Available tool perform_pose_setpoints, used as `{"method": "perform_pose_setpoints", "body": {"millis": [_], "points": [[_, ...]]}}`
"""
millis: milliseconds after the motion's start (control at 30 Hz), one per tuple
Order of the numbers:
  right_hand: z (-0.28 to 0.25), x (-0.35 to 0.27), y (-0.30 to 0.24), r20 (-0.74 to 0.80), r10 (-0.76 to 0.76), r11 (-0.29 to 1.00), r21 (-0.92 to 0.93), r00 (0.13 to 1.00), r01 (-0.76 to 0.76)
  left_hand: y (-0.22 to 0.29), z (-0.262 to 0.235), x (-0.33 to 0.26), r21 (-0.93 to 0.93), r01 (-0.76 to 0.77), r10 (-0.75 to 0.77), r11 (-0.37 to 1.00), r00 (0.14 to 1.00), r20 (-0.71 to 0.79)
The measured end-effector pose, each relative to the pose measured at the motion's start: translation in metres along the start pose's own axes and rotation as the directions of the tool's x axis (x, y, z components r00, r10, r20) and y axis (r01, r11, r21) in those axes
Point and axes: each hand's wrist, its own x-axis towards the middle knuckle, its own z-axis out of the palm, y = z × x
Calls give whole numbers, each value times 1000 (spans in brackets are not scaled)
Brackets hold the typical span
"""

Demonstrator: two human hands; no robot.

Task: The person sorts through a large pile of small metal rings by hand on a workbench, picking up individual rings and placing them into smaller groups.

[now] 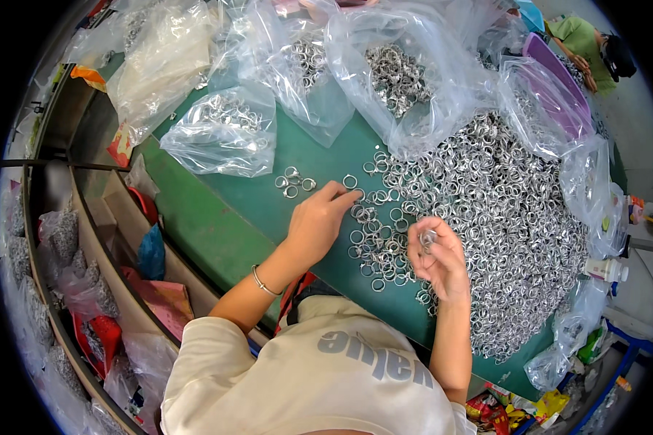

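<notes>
the left hand [314, 226] reaches over the green table [257, 199], its thumb and fingers drawn close together at a loose ring [359, 194] by the pile's left edge; i cannot tell whether that ring is gripped. the right hand [442, 262] is raised at the pile's near left side, palm turned up, fingers curled in and pinching one or more silver rings [428, 238]; the exact count is hidden.

the big pile of rings [519, 246] fills the right of the table, thick in the middle and thinning to single rings toward the left hand. a small cluster of rings [292, 182] lies apart, just beyond the left hand and to its left.

the widest open room on the table is left of that cluster, running to a seam where a lighter green strip [203, 210] begins. a narrower band runs along the near edge, between the scattered rings and the person's body. the far side is tight: a low clear bag [228, 134] and a large open bag [399, 80] of metal pieces stand there, and a purple tray [555, 83] closes the far right corner.
</notes>
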Motion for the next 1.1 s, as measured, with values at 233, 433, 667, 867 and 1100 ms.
{"method": "perform_pose_setpoints", "body": {"millis": [233, 433, 667, 867, 1100], "points": [[25, 40, 10, 110, -387, 355, -899, 915, 258, -8, 12, 6, -234, -9, 3, 972, 1000, -23], [23, 65, 22, 378, -504, -104, -919, 776, 380, 2, -14, 2, -866, 500, -312, 24, 826, 469], [13, 28, -3, -6, -91, 988, 121, 996, 91, -5, -13, -12, -886, 377, -226, -268, 870, 439], [5, 35, 9, -126, -1, 1000, -10, 992, -1, 9, -16, -3, -642, 556, -429, 527, 827, 363], [41, 42, 21, 143, -381, 53, -983, 914, 176, 2, -8, -16, -490, 301, -262, 818, 953, 149]]}}
